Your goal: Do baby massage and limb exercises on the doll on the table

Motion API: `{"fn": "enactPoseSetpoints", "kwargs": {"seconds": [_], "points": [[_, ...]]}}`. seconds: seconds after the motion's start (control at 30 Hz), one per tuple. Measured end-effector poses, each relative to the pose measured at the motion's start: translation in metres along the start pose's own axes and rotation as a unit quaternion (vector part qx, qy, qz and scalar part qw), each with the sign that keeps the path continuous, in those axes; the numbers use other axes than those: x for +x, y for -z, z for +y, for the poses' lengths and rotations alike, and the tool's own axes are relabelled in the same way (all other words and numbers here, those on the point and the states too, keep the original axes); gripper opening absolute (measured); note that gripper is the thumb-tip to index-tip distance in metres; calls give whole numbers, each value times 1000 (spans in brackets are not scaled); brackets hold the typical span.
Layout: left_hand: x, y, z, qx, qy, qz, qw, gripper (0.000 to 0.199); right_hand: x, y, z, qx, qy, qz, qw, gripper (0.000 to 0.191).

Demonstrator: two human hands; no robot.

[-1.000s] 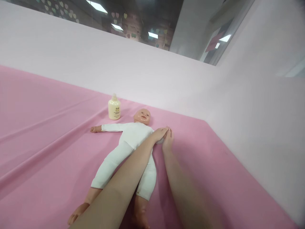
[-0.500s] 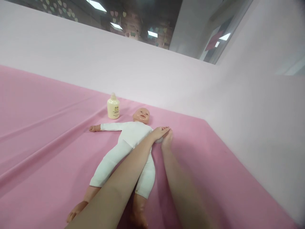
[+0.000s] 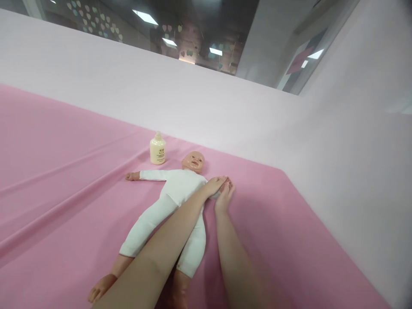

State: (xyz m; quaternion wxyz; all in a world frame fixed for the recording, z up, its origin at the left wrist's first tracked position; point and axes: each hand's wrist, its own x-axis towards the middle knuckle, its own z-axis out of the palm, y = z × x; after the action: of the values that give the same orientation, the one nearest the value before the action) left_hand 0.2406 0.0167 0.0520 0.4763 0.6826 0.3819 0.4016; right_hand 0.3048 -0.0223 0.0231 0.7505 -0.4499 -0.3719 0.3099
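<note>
A baby doll (image 3: 180, 184) with a white cloth body and hard skin-toned head, hands and feet lies on its back on the pink sheet (image 3: 64, 171). My left hand (image 3: 216, 185) reaches across its body and is closed around the end of the doll's arm on the right side. From the other side my right hand (image 3: 225, 196) closes on the same arm end, its fingers meeting those of my left. Between them the doll's own hand is mostly hidden. My left forearm covers part of the doll's belly and legs.
A cream-coloured pump bottle (image 3: 158, 150) with a printed label stands upright beside the doll's head. Behind the sheet rises a white wall (image 3: 225, 120) with a dark window (image 3: 199, 25) above. Long creases run through the sheet at left.
The view has shifted slightly. My right hand has turned a little, its fingers more curled over the doll's hand; my left hand stays on the same arm.
</note>
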Motion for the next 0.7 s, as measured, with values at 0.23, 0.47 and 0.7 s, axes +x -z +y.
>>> {"fn": "enactPoseSetpoints", "kwargs": {"seconds": [0.23,0.47,0.7], "points": [[-3,3,2,3,-3,50,999,58,3,1,3,12,29,19,999,40],[-2,-1,7,-1,-36,-35,999,56,18,9,5,6,4,48,999,28],[-6,-2,8,49,14,-88,995,52,33,13,17,11,14,55,998,28]]}}
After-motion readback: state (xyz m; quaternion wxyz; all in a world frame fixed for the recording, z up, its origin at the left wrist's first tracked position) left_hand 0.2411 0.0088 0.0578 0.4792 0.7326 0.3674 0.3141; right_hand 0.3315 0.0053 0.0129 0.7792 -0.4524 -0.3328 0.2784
